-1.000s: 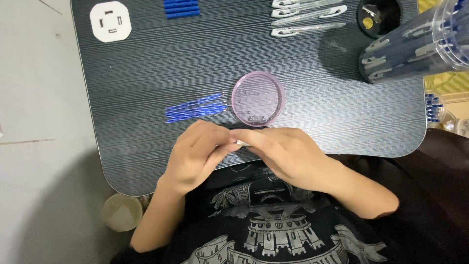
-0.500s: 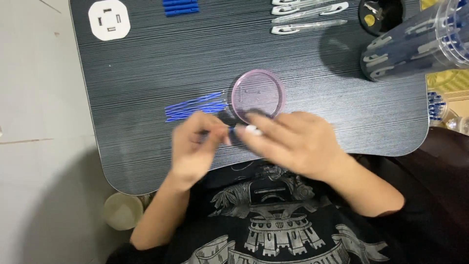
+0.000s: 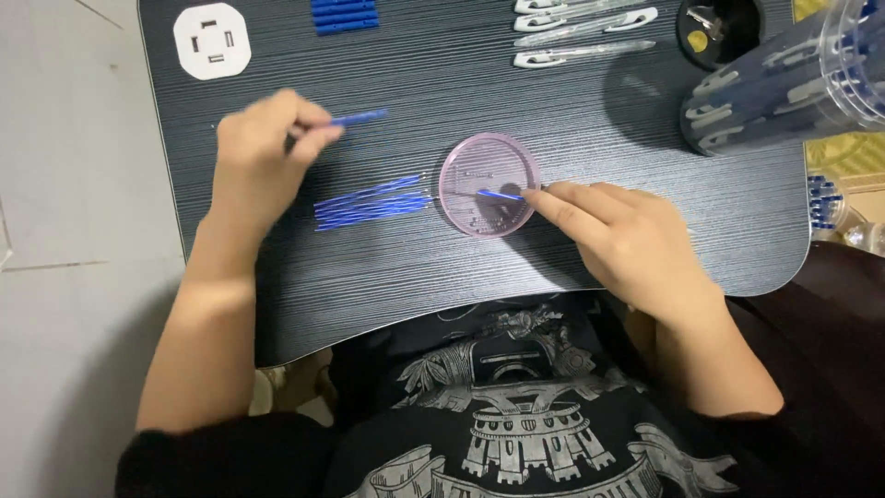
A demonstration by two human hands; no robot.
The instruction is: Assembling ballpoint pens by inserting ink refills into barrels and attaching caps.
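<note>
Head view: left hand (image 3: pixel 263 152) pinches a blue tube (image 3: pixel 358 117) at far left; right hand (image 3: pixel 627 240) nips a blue refill (image 3: pixel 500 195) over the pink dish (image 3: pixel 489 184). A careless nudge could tip that dish and scatter the loose refills (image 3: pixel 369 203).

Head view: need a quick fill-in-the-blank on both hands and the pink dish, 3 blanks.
1. The left hand pinches a thin ____ tube.
2. The right hand holds a blue piece over the round ____ dish.
3. The loose blue refills lie to the ____ of that dish in the picture.

Missing: blue; pink; left
</note>
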